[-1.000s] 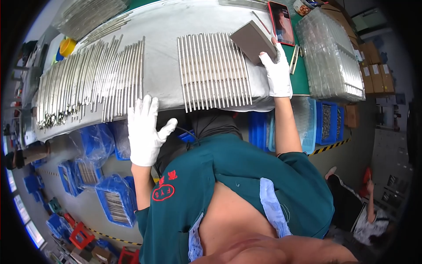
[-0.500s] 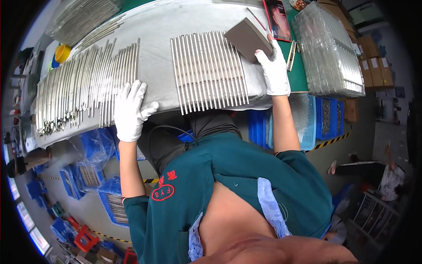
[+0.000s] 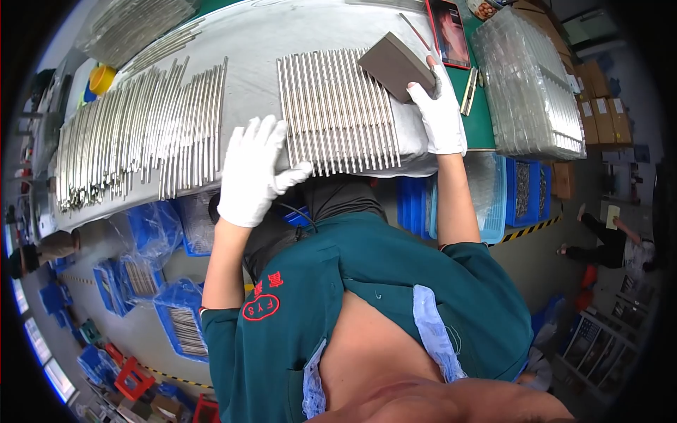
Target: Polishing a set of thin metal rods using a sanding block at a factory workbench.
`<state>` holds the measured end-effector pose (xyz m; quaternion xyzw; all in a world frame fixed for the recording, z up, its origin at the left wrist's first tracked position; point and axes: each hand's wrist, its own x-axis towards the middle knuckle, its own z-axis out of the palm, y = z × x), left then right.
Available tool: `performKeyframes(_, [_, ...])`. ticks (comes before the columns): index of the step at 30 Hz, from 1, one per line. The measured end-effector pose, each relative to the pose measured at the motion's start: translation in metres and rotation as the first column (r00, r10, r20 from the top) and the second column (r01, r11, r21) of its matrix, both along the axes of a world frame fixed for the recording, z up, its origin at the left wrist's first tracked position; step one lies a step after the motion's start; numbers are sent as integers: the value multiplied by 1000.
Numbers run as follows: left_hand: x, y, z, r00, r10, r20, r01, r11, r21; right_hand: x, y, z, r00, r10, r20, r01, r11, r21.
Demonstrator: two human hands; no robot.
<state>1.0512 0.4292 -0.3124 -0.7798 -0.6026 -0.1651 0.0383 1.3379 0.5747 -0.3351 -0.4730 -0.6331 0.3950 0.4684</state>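
Note:
My right hand (image 3: 441, 116), in a white glove, grips the near end of a flat grey-brown block (image 3: 396, 65). The block is tilted over the upper right corner of an even row of thin metal rods (image 3: 338, 113); I cannot tell whether it touches them. Fingers spread, my gloved left hand (image 3: 255, 173) is at the left edge of that row, holding nothing. Whether its fingertips touch the outermost rod is unclear. To its left lies a larger, less even spread of metal rods (image 3: 148, 134) on the grey-white table cover (image 3: 250, 77).
At the right stand a phone (image 3: 448, 34) in a red case and stacked clear plastic trays (image 3: 529, 84). A yellow cup (image 3: 101, 80) sits far left. Below the table edge are a light-blue basket (image 3: 493, 201) and several blue bins (image 3: 180, 317). Another person (image 3: 627, 243) is far right.
My left hand has moved right, from the larger spread of rods to the edge of the even row. My right hand and the block have barely moved.

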Motion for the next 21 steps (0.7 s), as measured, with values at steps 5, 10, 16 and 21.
performKeyframes(5, [40,7,8,972,-174,161,188,979,-82,-3,-2,2,998,32,-48,-35,997,-69])
performKeyframes(10, [60,6,-8,964,-227,137,233,972,-31,-3,2,-11,997,-71,18,66,976,205])
performKeyframes(16, [64,6,-12,973,-206,100,201,978,54,-4,-9,4,975,-35,221,-25,964,264])
performKeyframes(21, [63,6,-15,970,-212,118,203,975,89,-7,-20,22,959,38,281,-71,992,107])
